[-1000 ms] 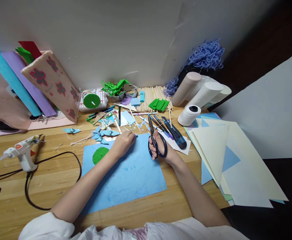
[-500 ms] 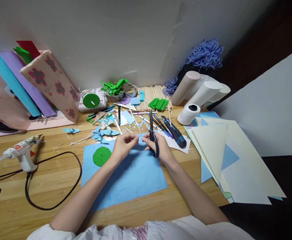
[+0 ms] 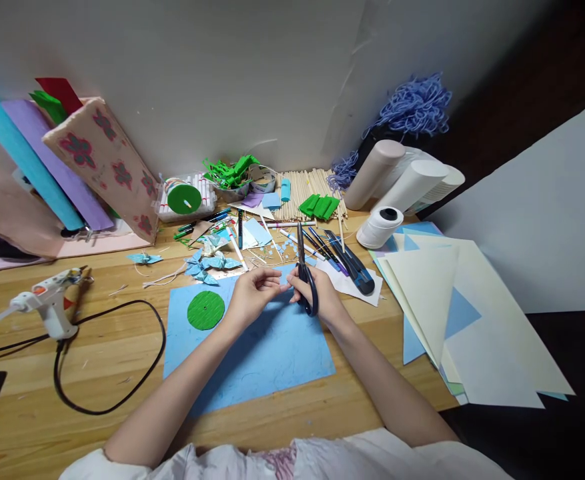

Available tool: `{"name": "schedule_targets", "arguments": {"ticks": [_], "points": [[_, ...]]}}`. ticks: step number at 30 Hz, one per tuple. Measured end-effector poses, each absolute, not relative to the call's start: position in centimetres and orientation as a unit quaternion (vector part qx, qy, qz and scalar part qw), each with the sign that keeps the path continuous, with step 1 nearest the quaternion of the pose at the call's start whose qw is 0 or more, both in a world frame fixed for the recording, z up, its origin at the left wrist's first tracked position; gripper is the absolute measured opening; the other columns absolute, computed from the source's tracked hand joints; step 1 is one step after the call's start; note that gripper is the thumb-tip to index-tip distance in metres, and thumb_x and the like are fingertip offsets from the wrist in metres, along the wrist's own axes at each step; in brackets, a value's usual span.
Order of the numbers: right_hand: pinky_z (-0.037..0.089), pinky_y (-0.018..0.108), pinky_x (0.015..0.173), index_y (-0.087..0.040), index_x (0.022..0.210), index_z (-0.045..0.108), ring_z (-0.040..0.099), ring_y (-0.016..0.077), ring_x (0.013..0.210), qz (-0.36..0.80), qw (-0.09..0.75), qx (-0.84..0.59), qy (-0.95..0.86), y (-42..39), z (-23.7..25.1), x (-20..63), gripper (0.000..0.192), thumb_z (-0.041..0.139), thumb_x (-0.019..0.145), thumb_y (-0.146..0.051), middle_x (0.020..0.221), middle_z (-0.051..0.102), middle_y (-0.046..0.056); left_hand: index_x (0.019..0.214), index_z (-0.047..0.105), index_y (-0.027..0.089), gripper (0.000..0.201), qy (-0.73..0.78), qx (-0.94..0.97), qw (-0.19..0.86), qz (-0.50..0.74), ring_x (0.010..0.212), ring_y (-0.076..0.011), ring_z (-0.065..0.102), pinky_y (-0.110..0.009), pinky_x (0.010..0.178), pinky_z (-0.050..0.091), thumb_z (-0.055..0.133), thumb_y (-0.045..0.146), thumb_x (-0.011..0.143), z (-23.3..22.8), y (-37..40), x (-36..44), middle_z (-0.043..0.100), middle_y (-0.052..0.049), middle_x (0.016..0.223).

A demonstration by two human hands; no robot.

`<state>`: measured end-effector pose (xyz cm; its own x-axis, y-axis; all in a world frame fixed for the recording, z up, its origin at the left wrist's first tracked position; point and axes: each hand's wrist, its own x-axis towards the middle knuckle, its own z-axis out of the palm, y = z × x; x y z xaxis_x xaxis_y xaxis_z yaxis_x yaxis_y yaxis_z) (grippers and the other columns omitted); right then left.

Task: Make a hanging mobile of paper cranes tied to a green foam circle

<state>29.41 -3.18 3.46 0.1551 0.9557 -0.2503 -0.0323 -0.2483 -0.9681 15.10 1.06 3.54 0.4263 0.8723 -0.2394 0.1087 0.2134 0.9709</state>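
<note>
My right hand (image 3: 319, 297) grips black-handled scissors (image 3: 304, 270), their blades pointing away from me toward the wall. My left hand (image 3: 250, 294) is curled close beside it, fingertips meeting the right hand's fingers over the far edge of a light blue sheet (image 3: 252, 347). Whether a small scrap sits between the fingers is too small to tell. A green paper disc (image 3: 205, 310) lies on the sheet, left of my left hand.
A glue gun (image 3: 45, 307) with a looping black cord (image 3: 112, 393) lies at left. Pens, sticks and paper scraps (image 3: 272, 227) crowd the wall side. A white thread spool (image 3: 378, 227), paper rolls (image 3: 397, 177) and stacked cream and blue sheets (image 3: 467, 320) fill the right.
My right hand swung the scissors from lying flat with the handle toward me to upright, and moved left. Both hands came together over the blue sheet's far edge.
</note>
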Motion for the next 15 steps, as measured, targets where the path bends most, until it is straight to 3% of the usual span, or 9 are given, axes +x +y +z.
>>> {"name": "schedule_targets", "arguments": {"ticks": [9, 15], "points": [[0.046, 0.019, 0.041, -0.015, 0.073, 0.055, 0.049, 0.0061, 0.043, 0.554, 0.387, -0.584, -0.45, -3.4, 4.0, 30.1, 0.028, 0.067, 0.066, -0.039, 0.058, 0.051, -0.005, 0.088, 0.067, 0.015, 0.018, 0.408, 0.775, 0.425, 0.229, 0.068, -0.0147, 0.062, -0.025, 0.064, 0.047, 0.064, 0.023, 0.073, 4.3, 1.3, 13.8, 0.069, -0.004, 0.075], [0.047, 0.019, 0.045, -0.014, 0.074, 0.055, 0.052, 0.0074, 0.05, 0.577, 0.37, -0.574, -0.448, -3.5, 4.4, 30.1, 0.03, 0.068, 0.065, -0.039, 0.062, 0.055, -0.002, 0.096, 0.067, 0.017, 0.019, 0.317, 0.871, 0.332, 0.177, 0.073, -0.0144, 0.06, -0.024, 0.066, 0.043, 0.055, 0.017, 0.081, 5.6, 1.7, 13.0, 0.066, -0.006, 0.081]]}}
